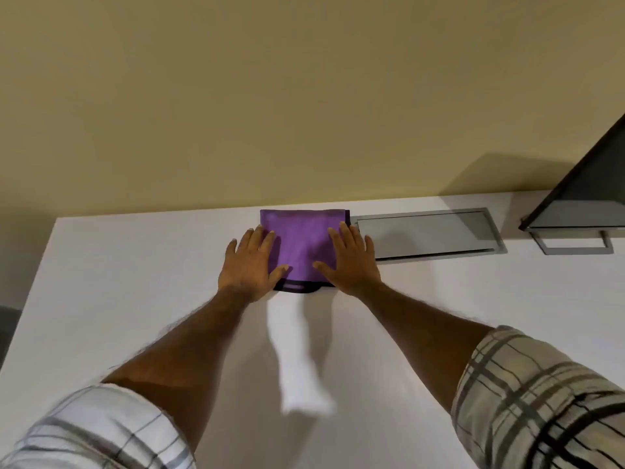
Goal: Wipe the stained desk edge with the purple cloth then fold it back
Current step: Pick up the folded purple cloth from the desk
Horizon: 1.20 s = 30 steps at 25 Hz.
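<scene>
Now my left hand [251, 265] and right hand [351, 262] lie flat, fingers spread, pressing the folded purple cloth [302, 247] between them; its long axis runs away from me toward the desk's [135, 282] far edge.

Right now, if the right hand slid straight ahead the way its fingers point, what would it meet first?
Probably the wall. The right hand lies flat on the purple cloth, fingers pointing toward the desk's far edge; the grey cable hatch sits just off that line.
</scene>
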Each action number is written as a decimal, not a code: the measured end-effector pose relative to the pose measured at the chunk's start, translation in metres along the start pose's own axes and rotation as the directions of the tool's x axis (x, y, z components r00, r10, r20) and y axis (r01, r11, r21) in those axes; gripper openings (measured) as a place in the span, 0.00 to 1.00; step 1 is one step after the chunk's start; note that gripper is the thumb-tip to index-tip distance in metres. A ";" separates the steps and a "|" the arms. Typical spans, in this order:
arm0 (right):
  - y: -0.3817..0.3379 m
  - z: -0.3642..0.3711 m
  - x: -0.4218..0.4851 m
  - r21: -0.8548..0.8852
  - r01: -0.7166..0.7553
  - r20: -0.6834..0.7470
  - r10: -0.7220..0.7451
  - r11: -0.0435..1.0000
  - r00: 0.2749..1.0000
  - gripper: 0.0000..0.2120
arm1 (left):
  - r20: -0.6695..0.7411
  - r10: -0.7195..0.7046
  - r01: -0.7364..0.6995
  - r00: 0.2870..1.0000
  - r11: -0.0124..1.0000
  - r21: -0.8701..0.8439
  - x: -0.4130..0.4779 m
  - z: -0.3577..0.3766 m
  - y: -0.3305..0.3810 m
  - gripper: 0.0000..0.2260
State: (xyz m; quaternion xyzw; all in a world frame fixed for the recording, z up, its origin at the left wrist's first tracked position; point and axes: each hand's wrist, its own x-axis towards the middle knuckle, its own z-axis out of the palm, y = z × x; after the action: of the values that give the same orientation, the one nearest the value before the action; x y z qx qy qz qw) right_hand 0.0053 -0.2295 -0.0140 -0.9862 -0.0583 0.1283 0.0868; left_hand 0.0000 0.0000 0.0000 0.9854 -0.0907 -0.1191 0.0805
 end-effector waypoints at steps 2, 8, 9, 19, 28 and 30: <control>0.008 0.000 0.025 -0.014 -0.015 0.005 0.015 1.000 1.000 0.39 | 0.049 -0.005 0.008 0.999 0.999 -0.052 0.028 0.006 0.004 0.31; 0.025 -0.001 0.083 0.014 -0.014 0.085 0.013 1.000 0.996 0.38 | 0.148 -0.066 0.085 0.987 0.989 -0.124 0.088 0.009 -0.004 0.32; 0.026 0.000 0.090 0.022 -0.009 0.090 0.007 1.000 0.996 0.37 | 0.139 -0.060 0.078 0.988 0.989 -0.126 0.096 0.009 -0.007 0.32; 0.020 0.004 0.113 -0.052 -0.009 0.091 0.014 0.999 0.996 0.23 | 0.058 -0.107 0.113 0.993 0.987 -0.114 0.117 0.011 -0.018 0.20; 0.019 -0.017 0.060 0.618 -0.073 -0.094 0.165 0.783 0.982 0.08 | -0.033 -0.277 0.126 0.960 0.536 -0.835 0.062 0.001 -0.018 0.18; 0.014 -0.025 0.046 0.662 -0.043 -0.149 0.188 0.748 0.971 0.07 | -0.047 -0.294 0.090 0.955 0.434 -0.896 0.044 -0.011 -0.011 0.25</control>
State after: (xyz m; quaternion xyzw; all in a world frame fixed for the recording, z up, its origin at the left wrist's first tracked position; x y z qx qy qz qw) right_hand 0.0576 -0.2406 -0.0043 -0.9029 0.0610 0.0429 0.4233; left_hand 0.0468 0.0030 -0.0015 0.8092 0.1060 -0.0595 0.5748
